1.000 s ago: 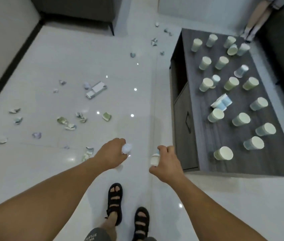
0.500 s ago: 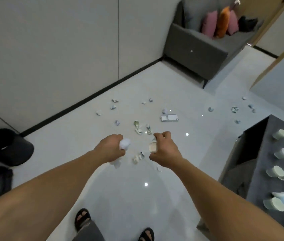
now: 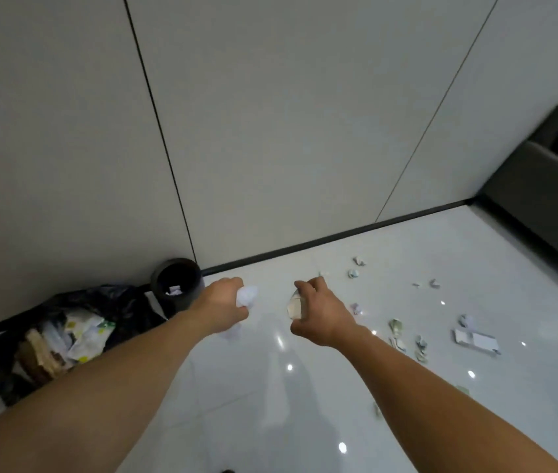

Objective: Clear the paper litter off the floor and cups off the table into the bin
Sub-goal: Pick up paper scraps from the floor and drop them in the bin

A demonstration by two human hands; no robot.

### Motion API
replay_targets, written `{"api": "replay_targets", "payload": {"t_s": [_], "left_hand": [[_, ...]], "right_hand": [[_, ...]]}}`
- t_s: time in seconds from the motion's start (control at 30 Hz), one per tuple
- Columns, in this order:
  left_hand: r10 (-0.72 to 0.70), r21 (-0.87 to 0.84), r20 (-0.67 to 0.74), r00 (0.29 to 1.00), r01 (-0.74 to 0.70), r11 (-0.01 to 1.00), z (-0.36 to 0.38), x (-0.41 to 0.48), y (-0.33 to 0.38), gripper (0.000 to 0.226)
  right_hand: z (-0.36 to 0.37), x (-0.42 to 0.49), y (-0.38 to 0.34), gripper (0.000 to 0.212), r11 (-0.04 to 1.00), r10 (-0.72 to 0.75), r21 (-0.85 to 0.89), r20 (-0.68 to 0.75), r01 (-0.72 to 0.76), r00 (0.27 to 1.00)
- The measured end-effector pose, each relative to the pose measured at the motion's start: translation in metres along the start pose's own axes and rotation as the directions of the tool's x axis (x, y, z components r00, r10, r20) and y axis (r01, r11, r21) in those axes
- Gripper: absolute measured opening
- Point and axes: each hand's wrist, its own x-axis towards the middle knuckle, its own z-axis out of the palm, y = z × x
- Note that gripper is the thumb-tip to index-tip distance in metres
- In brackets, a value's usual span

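Turned left to face bin; clutching paper wad in left hand, pale scrap in right hand.

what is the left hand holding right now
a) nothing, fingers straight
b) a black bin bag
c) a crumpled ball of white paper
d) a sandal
c: the left hand has its fingers curled round a crumpled white paper ball, close to the round black bin; the right hand grips a paper wad of its own.
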Motion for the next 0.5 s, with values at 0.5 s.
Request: {"api": "replay_targets", "payload": {"t_s": [0.5], "left_hand": [[-0.291, -0.062, -0.099, 0.951, 0.286, 0.956, -0.096, 0.13, -0.144, 0.022]], "right_hand": [[0.013, 0.261, -0.109, 0.083, 0.964, -0.26, -0.018, 0.158, 0.266, 0.953]]}}
